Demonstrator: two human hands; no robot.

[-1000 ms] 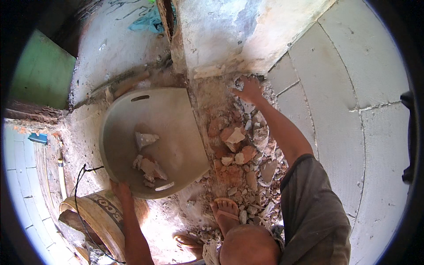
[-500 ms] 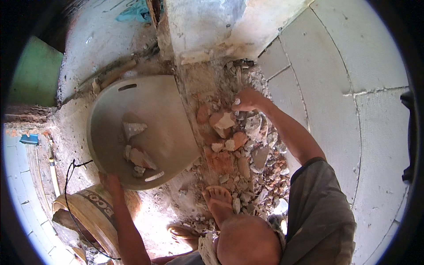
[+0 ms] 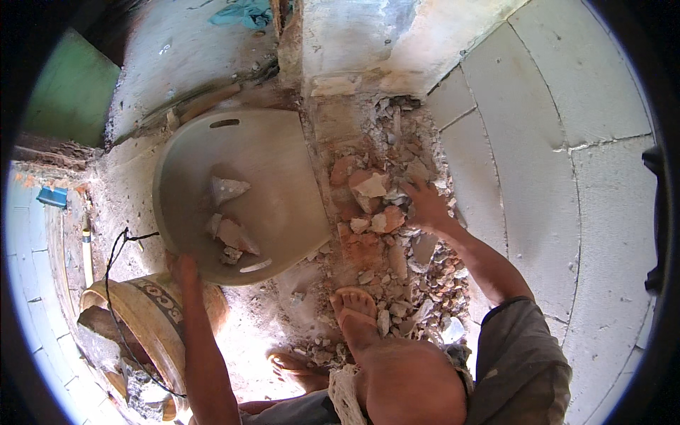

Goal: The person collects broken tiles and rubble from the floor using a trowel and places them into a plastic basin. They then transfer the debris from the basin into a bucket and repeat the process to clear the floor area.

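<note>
A shallow grey tub [image 3: 290,205] with slotted handles lies left of centre, holding a few pieces of broken masonry [image 3: 230,190]. At its near left rim my left hand [image 3: 183,265] is closed on the edge, with most of its fingers hidden. To the right, my right hand [image 3: 428,209] reaches over the rubble [image 3: 425,283], fingers spread and palm down, with nothing visible in it. Just left of its fingertips sit a larger brick chunk with plaster [image 3: 370,185] and a smaller orange brick piece [image 3: 388,219].
A pale block wall [image 3: 531,177] rises along the right. A plastered pillar [image 3: 354,49] stands ahead. At lower left is a patterned tan container [image 3: 145,304] with debris in it and a black cord [image 3: 110,283] across it. My sandalled foot [image 3: 354,308] is beside the rubble.
My right hand has come nearer over the rubble, and its curled fingers have spread. My left hand stays at the tub's rim. The whole view has shifted slightly.
</note>
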